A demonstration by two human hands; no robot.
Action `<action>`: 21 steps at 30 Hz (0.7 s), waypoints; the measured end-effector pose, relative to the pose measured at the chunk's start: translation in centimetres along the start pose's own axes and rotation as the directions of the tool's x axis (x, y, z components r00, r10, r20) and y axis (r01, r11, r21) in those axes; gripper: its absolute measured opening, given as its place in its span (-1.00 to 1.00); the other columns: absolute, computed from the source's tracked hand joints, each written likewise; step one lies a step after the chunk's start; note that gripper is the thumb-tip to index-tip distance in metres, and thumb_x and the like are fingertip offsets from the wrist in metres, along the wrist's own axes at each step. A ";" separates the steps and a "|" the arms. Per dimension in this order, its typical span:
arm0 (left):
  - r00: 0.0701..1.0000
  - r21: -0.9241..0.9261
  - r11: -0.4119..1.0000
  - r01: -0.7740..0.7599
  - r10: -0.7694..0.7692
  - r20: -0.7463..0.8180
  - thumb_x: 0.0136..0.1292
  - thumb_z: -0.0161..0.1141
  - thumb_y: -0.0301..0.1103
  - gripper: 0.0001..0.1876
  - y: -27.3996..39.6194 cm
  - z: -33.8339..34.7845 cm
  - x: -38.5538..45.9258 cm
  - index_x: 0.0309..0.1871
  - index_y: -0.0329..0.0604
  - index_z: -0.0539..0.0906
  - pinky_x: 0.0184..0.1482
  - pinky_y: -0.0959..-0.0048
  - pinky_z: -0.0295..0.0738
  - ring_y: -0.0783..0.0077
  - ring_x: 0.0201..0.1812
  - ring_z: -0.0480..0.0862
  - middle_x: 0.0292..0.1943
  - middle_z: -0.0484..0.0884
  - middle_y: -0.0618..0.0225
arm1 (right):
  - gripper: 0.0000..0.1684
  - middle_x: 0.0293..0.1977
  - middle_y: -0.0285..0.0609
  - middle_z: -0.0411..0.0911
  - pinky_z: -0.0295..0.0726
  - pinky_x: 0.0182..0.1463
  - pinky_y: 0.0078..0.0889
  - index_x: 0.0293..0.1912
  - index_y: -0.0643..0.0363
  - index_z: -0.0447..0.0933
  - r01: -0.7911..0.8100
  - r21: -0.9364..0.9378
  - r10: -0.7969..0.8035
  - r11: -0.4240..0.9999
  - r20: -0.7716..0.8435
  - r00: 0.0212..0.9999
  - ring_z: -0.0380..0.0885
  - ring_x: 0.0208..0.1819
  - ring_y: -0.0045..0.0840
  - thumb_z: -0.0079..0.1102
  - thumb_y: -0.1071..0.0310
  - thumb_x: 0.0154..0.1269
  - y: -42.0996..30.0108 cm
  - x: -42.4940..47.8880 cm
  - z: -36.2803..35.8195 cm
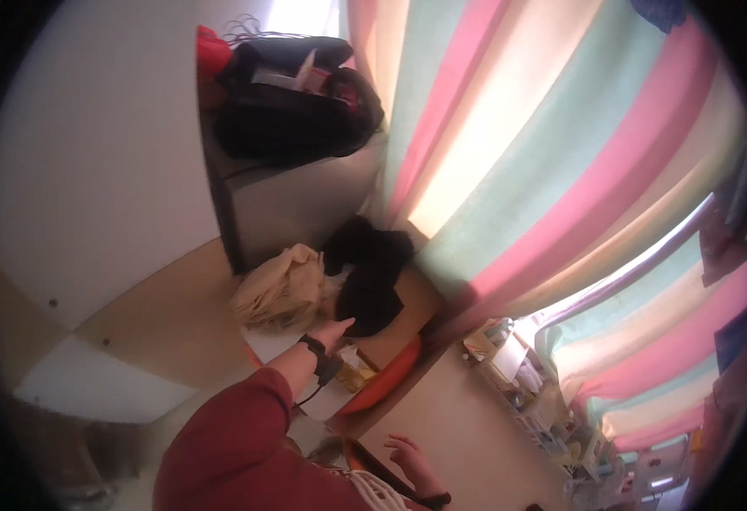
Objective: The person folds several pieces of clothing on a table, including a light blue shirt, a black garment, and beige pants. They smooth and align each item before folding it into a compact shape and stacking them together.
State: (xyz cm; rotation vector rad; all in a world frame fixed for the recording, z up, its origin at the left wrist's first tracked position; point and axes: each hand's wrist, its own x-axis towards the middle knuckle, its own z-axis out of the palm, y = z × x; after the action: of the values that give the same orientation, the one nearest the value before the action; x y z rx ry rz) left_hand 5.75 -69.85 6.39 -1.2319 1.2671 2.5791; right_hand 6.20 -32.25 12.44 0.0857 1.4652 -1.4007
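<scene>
My left hand (332, 333), with a dark band on its wrist, is at the lower edge of a black cloth item (370, 300). The thumb lies along the cloth, and the other fingers are hidden at it. Just left of the cloth lies a crumpled beige fabric or bag (284, 284). Below the hand, a small yellowish packet (354, 370) sits by an orange-red curved edge (383, 383). My right hand (409, 460) is held low, near my body, with its fingers apart and nothing in them.
A black bag (296, 112) with things in it stands on a grey-white surface at the top. Striped curtains (526, 160) hang at the right. A shelf with many small items (533, 396) runs along the lower right. At the left is a large white panel (105, 160).
</scene>
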 end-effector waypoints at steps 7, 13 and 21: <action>0.873 0.260 0.912 -0.318 0.389 -0.295 0.22 0.10 -0.22 -0.65 -3.4 -1.5 15.2 -0.07 -0.33 0.55 -0.25 0.27 0.50 0.21 -0.32 0.61 -0.31 0.62 0.08 | -0.65 -0.12 -0.14 0.57 0.51 -0.18 -0.55 0.11 0.17 0.44 0.278 -0.134 -0.299 0.951 -0.179 0.937 0.50 -0.34 -0.59 0.04 0.35 0.36 -1.0 -0.6 -2.4; -0.013 -0.032 0.055 -0.998 0.315 0.949 0.32 0.09 -0.24 -0.72 7.9 15.0 -10.5 -0.31 -0.31 0.65 0.26 0.16 0.19 -0.05 0.22 0.34 0.17 0.40 -0.09 | -0.24 0.15 -0.03 0.42 0.43 0.20 -0.19 0.27 0.09 0.30 0.460 0.563 -0.501 0.686 -0.092 0.860 0.43 0.10 -0.31 -0.06 -0.25 0.30 -8.4 -3.4 7.3; -0.048 0.192 0.683 -0.705 -0.316 0.948 0.42 0.04 -0.13 -0.66 7.0 10.5 -16.1 -0.05 -0.26 0.60 0.15 0.32 0.37 0.14 0.14 0.49 0.15 0.49 0.06 | -0.39 0.24 -0.07 0.35 0.31 0.32 -0.09 0.29 0.13 0.30 0.623 -0.517 -0.799 0.587 -0.243 0.551 0.34 0.26 -0.24 -0.07 0.01 0.39 -12.1 -12.0 6.4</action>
State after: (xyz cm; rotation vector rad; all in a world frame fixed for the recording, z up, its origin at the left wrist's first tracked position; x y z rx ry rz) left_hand 7.74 -62.55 25.36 1.1163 1.5874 1.6401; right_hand 7.33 -33.90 30.55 -0.5592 2.3250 -1.7931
